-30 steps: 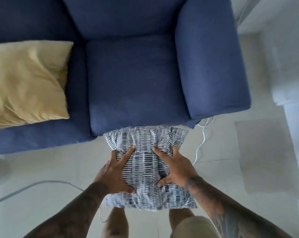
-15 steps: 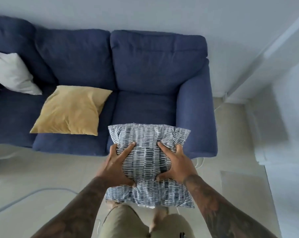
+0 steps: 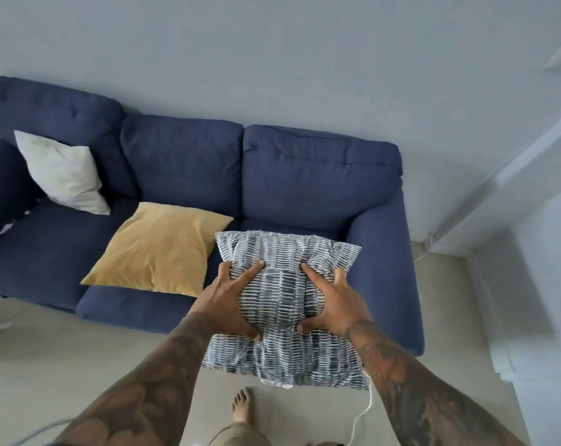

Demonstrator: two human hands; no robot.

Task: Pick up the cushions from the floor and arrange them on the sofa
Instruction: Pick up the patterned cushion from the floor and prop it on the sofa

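I hold a blue-and-white patterned cushion (image 3: 284, 294) in the air in front of the right seat of the dark blue sofa (image 3: 317, 178). My left hand (image 3: 229, 300) grips its left side and my right hand (image 3: 332, 302) grips its right side. A yellow cushion (image 3: 158, 249) lies flat on the middle seat. A white cushion (image 3: 61, 172) leans against the backrest at the left.
The sofa's right armrest (image 3: 388, 262) is close to the held cushion. A white cable (image 3: 362, 413) trails over the pale tiled floor by my bare foot (image 3: 242, 405). A white wall and step (image 3: 514, 284) stand at the right.
My view has risen from looking straight down to facing the whole sofa. The patterned cushion has come up from near the floor to seat height, still in both hands.
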